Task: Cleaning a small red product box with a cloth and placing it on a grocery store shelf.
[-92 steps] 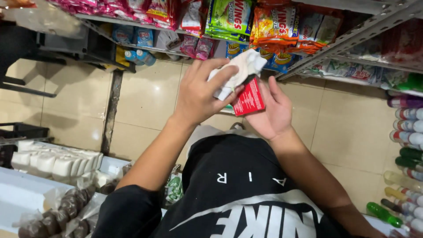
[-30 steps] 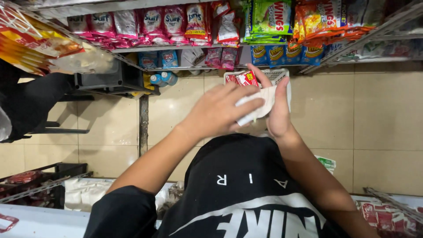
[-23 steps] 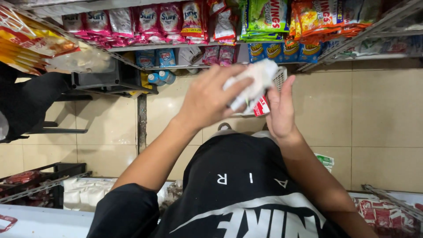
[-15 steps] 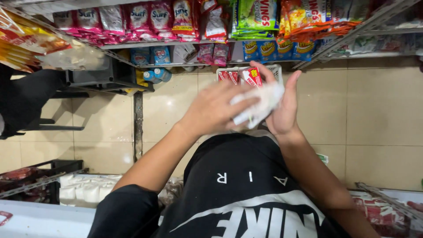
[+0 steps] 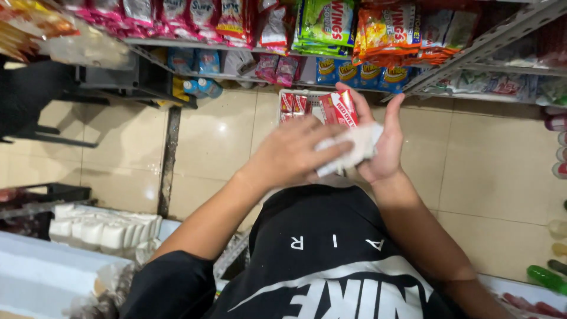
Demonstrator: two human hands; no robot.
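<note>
Left hand [image 5: 292,156] fingers press a white cloth [image 5: 354,147] against the red box [image 5: 339,107] pinched by right hand [image 5: 384,147]; wiping looks midway.

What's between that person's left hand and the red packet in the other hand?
A white cloth, pressed by the left hand against the red packet in the right hand; head view.

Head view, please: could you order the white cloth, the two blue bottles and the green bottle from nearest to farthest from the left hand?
1. White cloth: under the left hand's fingers.
2. Blue bottles: upper left, on the floor by the shelf.
3. Green bottle: far lower right.
</note>
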